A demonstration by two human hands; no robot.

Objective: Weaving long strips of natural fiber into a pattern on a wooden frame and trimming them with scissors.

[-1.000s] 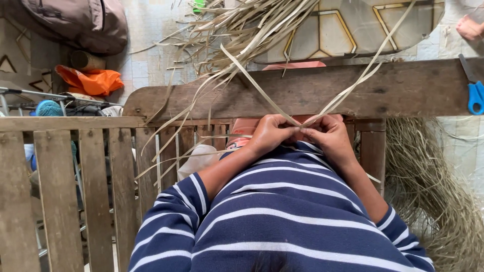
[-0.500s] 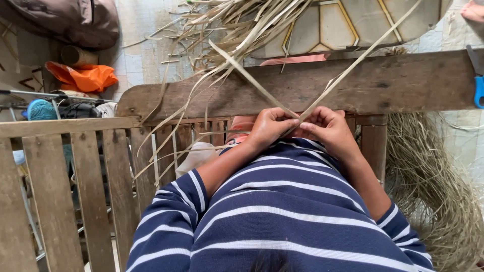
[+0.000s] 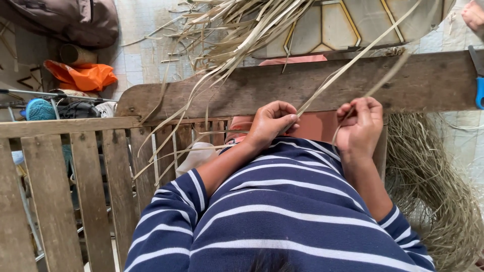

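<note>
- The person wears a navy blue top with thin white horizontal stripes across the chest and belly.
- Its short sleeves carry the same stripes and end above the elbows.
- Both forearms are bare below the sleeves.
- The left hand and the right hand wear no gloves, rings or watch.
- A dark tuft of hair shows at the bottom edge.

Both forearms reach forward from striped sleeves, bare from the elbow. The left hand is curled with fingers pinched shut. The right hand is raised slightly, fingers bent and closed together.
</note>
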